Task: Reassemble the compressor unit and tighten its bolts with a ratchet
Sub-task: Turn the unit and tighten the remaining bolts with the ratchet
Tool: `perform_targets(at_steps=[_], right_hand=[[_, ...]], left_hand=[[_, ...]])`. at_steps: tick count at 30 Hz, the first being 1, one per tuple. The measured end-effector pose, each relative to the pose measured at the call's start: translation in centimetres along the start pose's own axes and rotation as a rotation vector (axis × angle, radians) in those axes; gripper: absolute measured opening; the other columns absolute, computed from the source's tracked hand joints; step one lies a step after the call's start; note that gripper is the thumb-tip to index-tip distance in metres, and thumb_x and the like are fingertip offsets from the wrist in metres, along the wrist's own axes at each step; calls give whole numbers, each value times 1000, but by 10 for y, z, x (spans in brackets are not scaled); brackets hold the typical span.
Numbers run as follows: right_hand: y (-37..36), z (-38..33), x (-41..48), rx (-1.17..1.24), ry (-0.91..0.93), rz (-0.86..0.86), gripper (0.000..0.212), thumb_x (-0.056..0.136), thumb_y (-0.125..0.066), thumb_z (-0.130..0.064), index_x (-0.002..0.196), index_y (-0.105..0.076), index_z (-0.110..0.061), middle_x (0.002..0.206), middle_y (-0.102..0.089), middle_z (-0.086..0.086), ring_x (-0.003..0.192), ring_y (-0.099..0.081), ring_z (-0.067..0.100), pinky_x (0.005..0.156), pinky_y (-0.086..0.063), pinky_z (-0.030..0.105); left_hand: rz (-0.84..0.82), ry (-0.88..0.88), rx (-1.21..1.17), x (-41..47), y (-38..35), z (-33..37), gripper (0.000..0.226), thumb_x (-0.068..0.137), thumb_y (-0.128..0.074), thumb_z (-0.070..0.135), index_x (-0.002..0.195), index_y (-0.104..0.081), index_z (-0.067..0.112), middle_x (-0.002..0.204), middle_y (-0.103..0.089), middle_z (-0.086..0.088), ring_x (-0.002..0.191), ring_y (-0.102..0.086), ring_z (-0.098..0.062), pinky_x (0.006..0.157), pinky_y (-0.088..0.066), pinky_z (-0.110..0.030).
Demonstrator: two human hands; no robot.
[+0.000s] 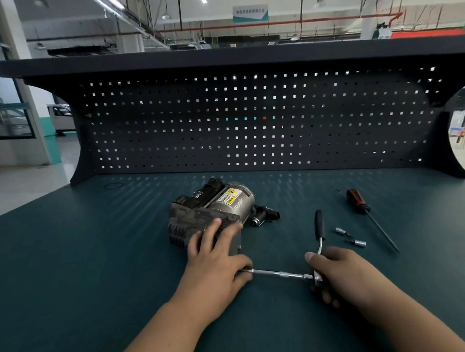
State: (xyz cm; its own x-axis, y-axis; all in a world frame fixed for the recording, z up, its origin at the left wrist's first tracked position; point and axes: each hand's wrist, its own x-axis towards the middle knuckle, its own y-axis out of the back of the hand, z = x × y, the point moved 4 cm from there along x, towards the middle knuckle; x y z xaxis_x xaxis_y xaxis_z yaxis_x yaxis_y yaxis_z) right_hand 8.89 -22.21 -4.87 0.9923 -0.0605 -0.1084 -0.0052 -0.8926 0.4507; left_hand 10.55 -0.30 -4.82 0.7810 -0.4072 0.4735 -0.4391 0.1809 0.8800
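Compressor (210,211): dull grey metal; finned casting grimy and rough, cylinder smooth with glossy label. Ratchet (319,227): bright polished steel, matt black grip. Screwdriver (356,201): glossy plastic handle. Mat (85,248): matt teal.

Left hand (215,259) flat, right hand (339,275) curled.

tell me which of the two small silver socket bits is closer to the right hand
The nearer small silver socket bit, socket end pointing right, just beyond the right hand; the other lies farther back and left.
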Motion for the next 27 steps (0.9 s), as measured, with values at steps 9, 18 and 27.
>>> perform_targets(at_steps=[9, 18, 27], right_hand=[[7, -6, -8, 24, 142, -166, 13, 85, -69, -5, 93, -59, -9, 61, -63, -2, 55, -63, 20, 46, -47, 27], [15, -13, -12, -255, 296, -192, 24, 75, -80, -14, 81, -76, -36, 85, -67, -15, 71, -63, 3, 67, -47, 15], [12, -3, -5, -191, 202, -163, 9, 86, -68, -20, 87, -61, -14, 73, -73, 2, 55, -66, 20, 51, -48, 26]], left_hand=[[-48, 10, 12, 0, 0, -1, 30, 92, -42, 57, 113, -60, 44, 156, 7, 16, 134, 29, -12, 97, 27, -34], [-40, 7, 12, 1, -1, -1, 30, 93, -41, 57, 112, -60, 44, 156, 7, 17, 133, 29, -11, 98, 26, -34], [-79, -3, 22, -1, 0, 0, 39, 86, -40, 68, 115, -54, 46, 153, 13, 18, 132, 33, -14, 97, 27, -36]])
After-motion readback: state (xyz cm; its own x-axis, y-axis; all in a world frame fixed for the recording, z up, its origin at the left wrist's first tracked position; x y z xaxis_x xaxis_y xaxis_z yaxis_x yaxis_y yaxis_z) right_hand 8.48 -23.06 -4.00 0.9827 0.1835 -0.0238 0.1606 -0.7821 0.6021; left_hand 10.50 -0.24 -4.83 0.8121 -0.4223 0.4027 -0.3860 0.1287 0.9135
